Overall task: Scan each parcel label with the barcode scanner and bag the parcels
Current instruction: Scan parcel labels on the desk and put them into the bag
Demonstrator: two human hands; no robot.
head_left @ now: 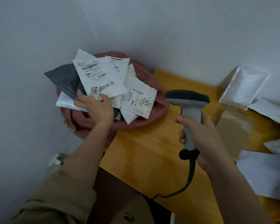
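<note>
Your left hand [96,107] pinches a white labelled parcel [100,78] atop the pile in the red bag [153,81]; your right hand [200,136] grips the barcode scanner [188,107] above the counter [149,152].

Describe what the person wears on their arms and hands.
Left arm: an olive-khaki sleeve pushed up towards the elbow, forearm bare. Right arm: bare as far as shown, no sleeve visible. Left hand and right hand: bare, no gloves, rings or watch visible.

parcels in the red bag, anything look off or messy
Somewhat messy. The parcels sit fanned out and stick up past the rim of the red bag, not tucked inside. The left hand is on them; the right hand holds the barcode scanner. No visible tears.
</note>
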